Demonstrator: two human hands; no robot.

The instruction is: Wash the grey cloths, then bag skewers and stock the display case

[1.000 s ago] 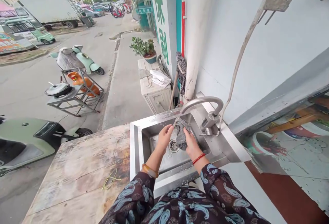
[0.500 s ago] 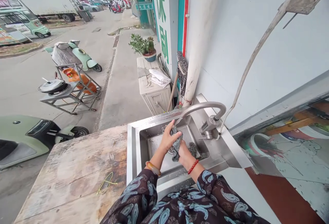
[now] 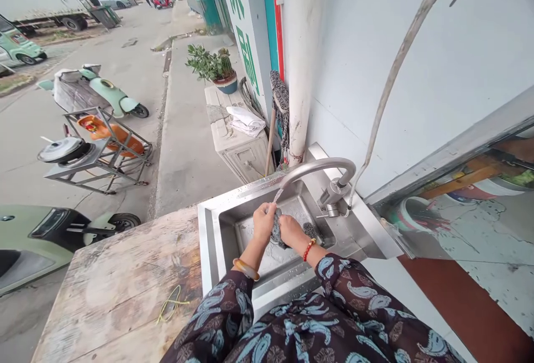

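Note:
A wet grey cloth hangs bunched between my two hands over the steel sink. My left hand is closed on its left side, directly under the spout. On the other side my right hand grips the cloth with curled fingers. Water runs from the curved faucet onto the cloth and the left fingers. Behind my right wrist, a dark scouring pad lies in the basin. Part of the cloth is hidden by my fingers.
Left of the sink is a worn wooden tabletop with a yellow-green string on it. Beyond the basin stand a box-shaped unit with a white folded cloth, a potted plant and a mop. A wall rises at right.
My left hand has gone from spread fingers and raised thumb to a closed grip on the cloth. My right hand has turned knuckles up. The camera view has shifted.

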